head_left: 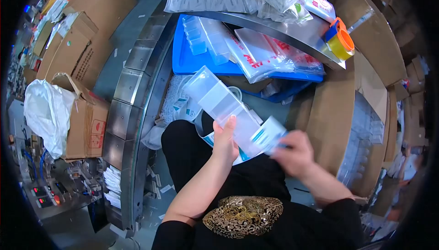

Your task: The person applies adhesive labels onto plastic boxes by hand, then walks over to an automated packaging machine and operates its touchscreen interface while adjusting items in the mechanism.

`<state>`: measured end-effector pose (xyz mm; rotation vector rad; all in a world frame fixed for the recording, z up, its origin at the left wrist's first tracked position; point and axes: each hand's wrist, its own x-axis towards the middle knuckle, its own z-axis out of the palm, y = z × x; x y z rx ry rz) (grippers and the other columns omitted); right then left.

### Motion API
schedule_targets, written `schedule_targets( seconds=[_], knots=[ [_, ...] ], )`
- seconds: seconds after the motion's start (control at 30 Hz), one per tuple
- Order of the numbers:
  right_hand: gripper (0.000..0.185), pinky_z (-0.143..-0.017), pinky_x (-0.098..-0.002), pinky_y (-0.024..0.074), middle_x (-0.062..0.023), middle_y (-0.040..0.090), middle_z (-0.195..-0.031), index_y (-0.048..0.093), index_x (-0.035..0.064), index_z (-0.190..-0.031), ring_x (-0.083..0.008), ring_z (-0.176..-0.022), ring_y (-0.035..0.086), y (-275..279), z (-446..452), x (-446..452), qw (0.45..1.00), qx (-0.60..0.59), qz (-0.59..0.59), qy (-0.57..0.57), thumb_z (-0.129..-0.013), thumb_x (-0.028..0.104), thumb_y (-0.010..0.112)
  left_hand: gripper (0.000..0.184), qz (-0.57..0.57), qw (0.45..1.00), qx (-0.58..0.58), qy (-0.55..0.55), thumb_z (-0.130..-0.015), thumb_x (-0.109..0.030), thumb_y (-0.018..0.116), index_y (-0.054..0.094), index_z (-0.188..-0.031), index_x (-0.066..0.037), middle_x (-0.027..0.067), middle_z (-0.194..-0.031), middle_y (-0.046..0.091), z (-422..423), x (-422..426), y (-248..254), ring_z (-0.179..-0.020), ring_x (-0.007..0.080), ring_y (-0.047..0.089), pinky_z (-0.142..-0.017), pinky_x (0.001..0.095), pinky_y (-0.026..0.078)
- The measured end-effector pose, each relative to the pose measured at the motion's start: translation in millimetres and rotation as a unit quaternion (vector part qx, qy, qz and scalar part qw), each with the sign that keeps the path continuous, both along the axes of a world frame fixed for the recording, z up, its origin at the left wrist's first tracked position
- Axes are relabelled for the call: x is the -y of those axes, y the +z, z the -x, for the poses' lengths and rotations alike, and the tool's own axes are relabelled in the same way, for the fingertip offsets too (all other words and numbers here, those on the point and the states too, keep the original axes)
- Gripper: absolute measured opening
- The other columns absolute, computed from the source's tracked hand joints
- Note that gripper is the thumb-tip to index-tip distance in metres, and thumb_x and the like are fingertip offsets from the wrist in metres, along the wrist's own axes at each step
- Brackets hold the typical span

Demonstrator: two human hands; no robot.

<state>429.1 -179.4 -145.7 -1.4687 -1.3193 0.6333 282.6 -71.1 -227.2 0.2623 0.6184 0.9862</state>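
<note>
A clear plastic compartment box (218, 98) lies tilted above my lap, its far end up and to the left. My left hand (225, 141) is closed on its near part, the thumb on top. At the box's near right end is a white and blue label (267, 135), blurred by motion. My right hand (294, 153) pinches the label's right edge. Part of a label strip (208, 136) shows beneath the box, between it and my knees.
A blue tub (180, 62) with clear trays and printed bags sits ahead, under a metal shelf (315, 37) bearing packets and a tape dispenser (339, 39). A metal conveyor (120, 117) runs along the left. Large cardboard boxes (325, 126) flank the right.
</note>
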Motion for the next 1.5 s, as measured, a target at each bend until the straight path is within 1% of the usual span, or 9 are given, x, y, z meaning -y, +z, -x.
schedule_targets(
  seconds=[0.03,0.47,0.87,1.03,1.1,1.17,1.33,1.47,1.5],
  knots=[
    [0.029,-0.065,-0.0341,0.0397,-0.0062,0.052,-0.093,0.06,0.0106,-0.089,-0.0219,-0.078,0.052,-10,5,-1,0.923,0.337,-0.141,0.124,-0.062,0.009,0.07,0.05,0.017,1.0,-0.004,0.003,-0.078,-0.019,0.062,0.032,-0.118,-0.009,0.0088,-0.111,0.046,-2,1,1,-0.103,0.0212,0.047,-0.089,0.0381,0.039],
    [0.034,-0.071,-0.035,0.0345,-0.0009,0.051,-0.095,0.061,0.016,-0.086,-0.0192,-0.086,0.048,-50,19,-3,0.926,0.345,-0.122,0.088,-0.055,0.016,0.074,0.045,-0.003,1.0,-0.009,-0.006,-0.08,-0.026,0.057,0.039,-0.113,-0.001,0.0131,-0.1,0.052,-1,-1,-15,-0.09,0.0247,0.056,-0.077,0.0419,0.049],
    [0.035,-0.075,-0.0371,0.0348,-0.0033,0.051,-0.097,0.061,0.0145,-0.089,-0.0204,-0.089,0.048,-35,24,-8,0.925,0.356,-0.068,0.111,-0.059,0.025,0.074,0.046,-0.006,1.0,0.002,-0.015,-0.082,-0.029,0.056,0.038,-0.117,-0.005,0.0088,-0.105,0.051,5,-3,11,-0.1,0.0221,0.05,-0.084,0.0388,0.043],
    [0.072,-0.091,-0.0415,0.0328,-0.0147,0.044,-0.107,0.043,0.0038,-0.118,-0.0243,-0.099,0.045,-19,22,-25,0.951,0.297,-0.083,0.007,-0.061,0.033,0.076,0.049,-0.054,0.998,0.019,-0.015,-0.082,-0.033,0.054,0.037,-0.12,-0.005,0.0095,-0.109,0.05,12,-5,40,-0.102,0.0222,0.049,-0.088,0.0382,0.04],
    [0.081,-0.092,-0.0371,0.0333,-0.0138,0.043,-0.11,0.03,0.0021,-0.126,-0.0215,-0.104,0.043,-18,24,-33,0.972,-0.058,0.224,0.05,-0.063,0.023,0.076,0.051,-0.027,0.999,0.032,-0.016,-0.082,-0.035,0.052,0.038,-0.12,-0.005,0.0097,-0.113,0.049,16,-5,39,-0.103,0.0228,0.049,-0.089,0.038,0.039],
    [0.081,-0.089,-0.0311,0.0355,-0.0125,0.043,-0.11,0.027,0.0013,-0.127,-0.018,-0.103,0.043,-25,27,-33,0.975,-0.071,0.193,0.089,-0.064,0.015,0.075,0.052,-0.021,0.999,0.039,-0.017,-0.083,-0.037,0.051,0.038,-0.121,-0.004,0.0099,-0.115,0.048,26,-9,43,-0.104,0.023,0.049,-0.09,0.0379,0.038],
    [0.077,-0.085,-0.0352,0.0391,-0.0139,0.046,-0.106,0.03,0.003,-0.127,-0.0237,-0.099,0.047,23,39,-30,0.977,0.026,0.089,0.194,-0.066,0.023,0.074,0.064,-0.217,0.975,0.013,0.043,-0.078,-0.044,0.048,0.035,-0.124,-0.002,0.0134,-0.124,0.041,63,-17,83,-0.114,0.0277,0.039,-0.096,0.0421,0.031],
    [0.071,-0.086,-0.0376,0.0397,-0.0168,0.045,-0.111,0.034,0.0042,-0.126,-0.0283,-0.098,0.049,53,0,-23,0.944,0.18,0.154,0.228,-0.071,0.035,0.067,0.069,-0.253,0.907,0.053,0.332,-0.074,-0.043,0.056,0.033,-0.125,-0.002,0.0134,-0.124,0.039,159,-88,111,-0.114,0.0267,0.038,-0.095,0.0397,0.031],
    [0.065,-0.084,-0.0367,0.0419,-0.0166,0.045,-0.114,0.037,0.0053,-0.124,-0.0261,-0.099,0.05,84,-32,-37,0.941,0.304,0.027,0.145,-0.073,0.034,0.065,0.068,-0.255,0.872,0.032,0.417,-0.074,-0.042,0.057,0.032,-0.125,-0.003,0.0129,-0.126,0.038,176,-99,128,-0.115,0.0259,0.037,-0.095,0.0388,0.031]
  ],
)
